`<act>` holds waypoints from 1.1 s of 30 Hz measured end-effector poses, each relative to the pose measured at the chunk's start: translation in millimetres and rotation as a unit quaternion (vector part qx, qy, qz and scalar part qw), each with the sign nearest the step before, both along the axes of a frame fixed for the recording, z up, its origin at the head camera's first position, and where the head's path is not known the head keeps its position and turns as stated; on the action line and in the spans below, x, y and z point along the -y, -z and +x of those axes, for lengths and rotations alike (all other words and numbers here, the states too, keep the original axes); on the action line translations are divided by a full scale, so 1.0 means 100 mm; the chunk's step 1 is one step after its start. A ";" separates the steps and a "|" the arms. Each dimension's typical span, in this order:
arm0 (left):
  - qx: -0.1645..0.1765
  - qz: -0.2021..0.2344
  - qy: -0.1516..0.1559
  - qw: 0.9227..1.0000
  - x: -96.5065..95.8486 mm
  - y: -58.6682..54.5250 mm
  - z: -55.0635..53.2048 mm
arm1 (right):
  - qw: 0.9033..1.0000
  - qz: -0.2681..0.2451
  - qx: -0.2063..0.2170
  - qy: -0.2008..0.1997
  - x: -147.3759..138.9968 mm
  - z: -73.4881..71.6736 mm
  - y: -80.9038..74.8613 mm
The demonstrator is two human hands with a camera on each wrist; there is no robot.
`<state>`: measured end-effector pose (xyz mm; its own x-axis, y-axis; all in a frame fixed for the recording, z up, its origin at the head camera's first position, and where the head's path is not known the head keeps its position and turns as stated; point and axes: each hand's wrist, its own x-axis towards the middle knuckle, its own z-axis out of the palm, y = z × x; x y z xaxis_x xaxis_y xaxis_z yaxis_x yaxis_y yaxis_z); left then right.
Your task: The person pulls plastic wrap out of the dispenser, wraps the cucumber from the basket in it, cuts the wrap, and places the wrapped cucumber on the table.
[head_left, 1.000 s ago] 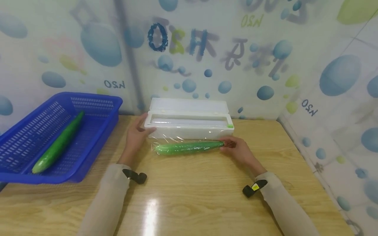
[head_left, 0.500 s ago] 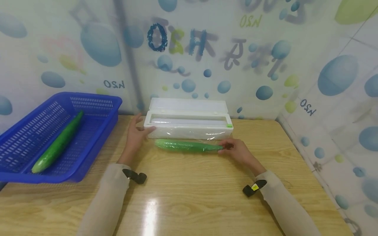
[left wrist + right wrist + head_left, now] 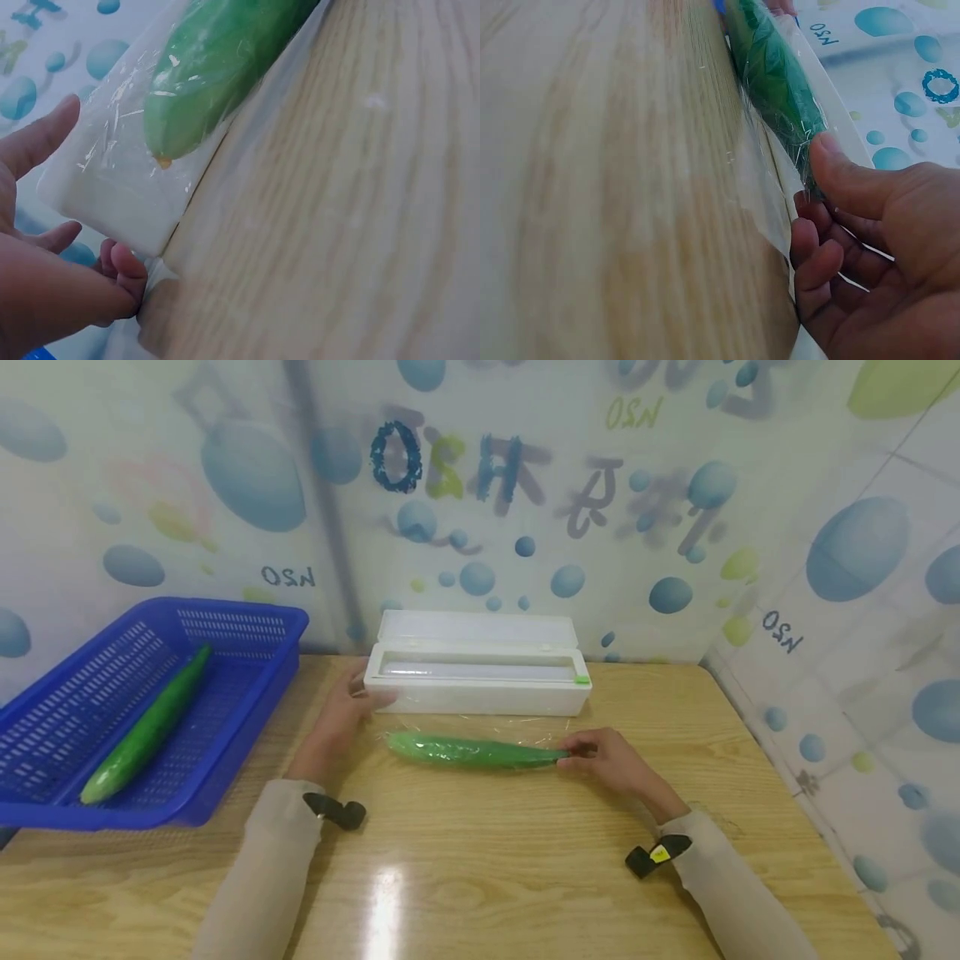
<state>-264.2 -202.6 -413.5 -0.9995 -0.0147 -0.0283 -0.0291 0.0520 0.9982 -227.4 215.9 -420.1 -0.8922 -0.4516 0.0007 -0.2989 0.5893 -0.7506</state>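
A cucumber (image 3: 472,752) wrapped in clear cling film lies crosswise in front of the white cling film box (image 3: 480,698). My right hand (image 3: 606,760) pinches its dark right end between thumb and fingers, film included. Loose film (image 3: 480,727) spans between cucumber and box. At the box's left end is my left hand (image 3: 347,714), its thumb along the front corner and its fingers beside the end. In the left wrist view the left hand (image 3: 67,255) has its thumb stretched out, near the pale tip of the cucumber (image 3: 202,97).
A blue plastic basket (image 3: 288,647) stands on the left with another cucumber (image 3: 150,735) inside. The box lid (image 3: 480,628) is raised towards the patterned wall (image 3: 480,527), and a film roll (image 3: 480,671) shows through its window. Wood table (image 3: 510,877) stretches in front.
The cucumber and my right hand first rose slightly towards the box, then came back nearer my body. My left thumb has slid lower on the box's left corner. The box stays put.
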 end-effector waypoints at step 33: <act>-0.166 -0.295 0.133 0.932 -0.09 0.00 0.60 | 0.999 0.001 0.019 -0.041 -0.06 0.07 0.03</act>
<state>-204.2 -193.8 -413.4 -0.9222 0.3192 0.2184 0.3688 0.5556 0.7452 -220.0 221.5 -423.0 -0.8512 -0.5238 -0.0338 -0.3181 0.5659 -0.7606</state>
